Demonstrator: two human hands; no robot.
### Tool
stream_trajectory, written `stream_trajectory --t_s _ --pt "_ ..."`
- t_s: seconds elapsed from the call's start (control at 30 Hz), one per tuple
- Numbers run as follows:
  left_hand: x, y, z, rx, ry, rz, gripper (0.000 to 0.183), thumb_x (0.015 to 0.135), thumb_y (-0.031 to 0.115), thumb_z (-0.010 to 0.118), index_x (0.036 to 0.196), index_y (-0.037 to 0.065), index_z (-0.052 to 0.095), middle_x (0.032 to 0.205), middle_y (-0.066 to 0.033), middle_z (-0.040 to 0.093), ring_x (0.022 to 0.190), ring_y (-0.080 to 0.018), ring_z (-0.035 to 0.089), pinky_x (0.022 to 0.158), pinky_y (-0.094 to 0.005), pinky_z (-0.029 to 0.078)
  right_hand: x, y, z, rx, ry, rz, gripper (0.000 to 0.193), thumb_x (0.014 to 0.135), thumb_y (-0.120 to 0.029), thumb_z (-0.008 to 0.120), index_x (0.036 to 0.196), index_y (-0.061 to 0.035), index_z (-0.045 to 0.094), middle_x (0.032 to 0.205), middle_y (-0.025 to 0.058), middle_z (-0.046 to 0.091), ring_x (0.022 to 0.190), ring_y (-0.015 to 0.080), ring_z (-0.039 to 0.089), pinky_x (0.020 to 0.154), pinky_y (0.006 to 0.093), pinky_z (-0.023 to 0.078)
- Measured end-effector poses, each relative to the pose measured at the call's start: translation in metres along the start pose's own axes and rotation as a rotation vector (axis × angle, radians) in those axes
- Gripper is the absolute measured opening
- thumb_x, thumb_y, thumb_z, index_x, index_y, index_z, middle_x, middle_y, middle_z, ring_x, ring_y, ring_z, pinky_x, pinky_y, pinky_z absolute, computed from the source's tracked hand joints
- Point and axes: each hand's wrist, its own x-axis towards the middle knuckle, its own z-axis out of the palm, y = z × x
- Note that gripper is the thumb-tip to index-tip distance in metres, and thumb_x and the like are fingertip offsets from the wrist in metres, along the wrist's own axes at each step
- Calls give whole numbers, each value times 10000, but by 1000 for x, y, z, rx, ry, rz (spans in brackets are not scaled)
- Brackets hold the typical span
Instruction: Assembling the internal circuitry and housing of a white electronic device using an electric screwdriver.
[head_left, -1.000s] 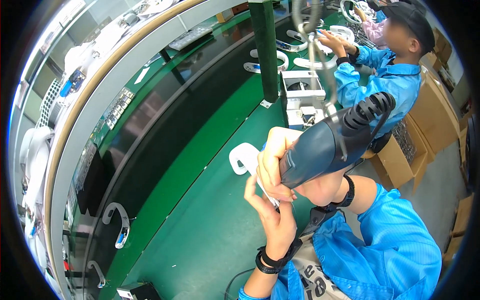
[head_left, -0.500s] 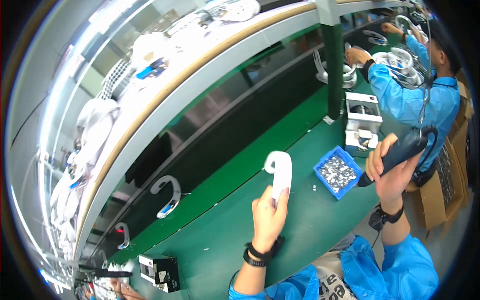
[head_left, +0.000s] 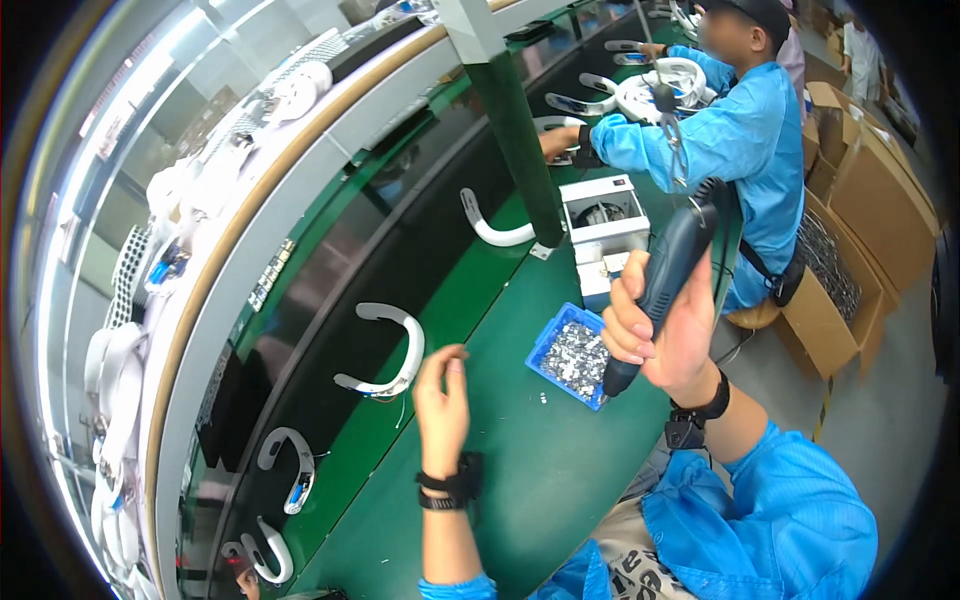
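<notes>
Over the green tabletop (head_left: pixel 510 480), in the head view, grips a dark electric screwdriver (head_left: pixel 682 258) with the right hand (head_left: pixel 682 340), wrapping its body and slanting its tip down by the edge of a blue tray (head_left: pixel 541 350) of small metal parts (head_left: pixel 575 357). Holds the left hand (head_left: pixel 441 412) loosely open with bent fingers, just beside a curved white piece (head_left: pixel 411 348) lying partly on a dark strip (head_left: pixel 335 340).

The driver (head_left: pixel 672 265) is dark blue-grey, nearly black. The tray (head_left: pixel 545 337) is bright blue, the small parts (head_left: pixel 577 358) silvery. The curved bands (head_left: pixel 414 345) are white. The table (head_left: pixel 520 480) is green, the belt (head_left: pixel 435 260) black. The sleeve (head_left: pixel 800 490) is bright blue with fine lines, the wrist strap (head_left: pixel 450 483) black, the shirt (head_left: pixel 630 560) beige with dark print, the boxes (head_left: pixel 880 210) brown.
</notes>
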Motion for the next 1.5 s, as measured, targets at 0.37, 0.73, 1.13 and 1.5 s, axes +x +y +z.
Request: stream_trajectory --t_s 0.37,0.73,1.13,1.5 --pt "-87 112 58 -680 -461 -125 281 1114 229 527 971 -3 595 875 -70 643 768 -144 574 732 -310 484 11 11 10 299 -134 203 771 1033 -782 240 1012 -60 510 662 30 478 471 116 402 452 284 362" --pt "-77 132 61 -474 -568 385 202 1005 82 637 858 -31 558 771 -128 539 705 -335 538 663 -418 445 -10 -11 18 468 -204 334 703 1062 -726 262 1042 -62 491 676 29 476 482 124 420 467 292 375" --pt "-70 141 76 -900 -1011 94 175 1022 80 623 883 -20 588 818 -94 594 730 -231 562 683 -377 450 -24 -34 20 505 -283 291 491 1129 -535 311 1011 -83 462 674 16 518 488 112 500 451 268 443" --pt "-96 154 79 -682 -656 152 84 994 65 632 967 5 581 838 -97 620 731 -227 580 696 -357 470 -24 -40 17 478 -259 221 477 1131 -538 319 1038 -94 466 674 2 509 478 97 494 436 256 422"
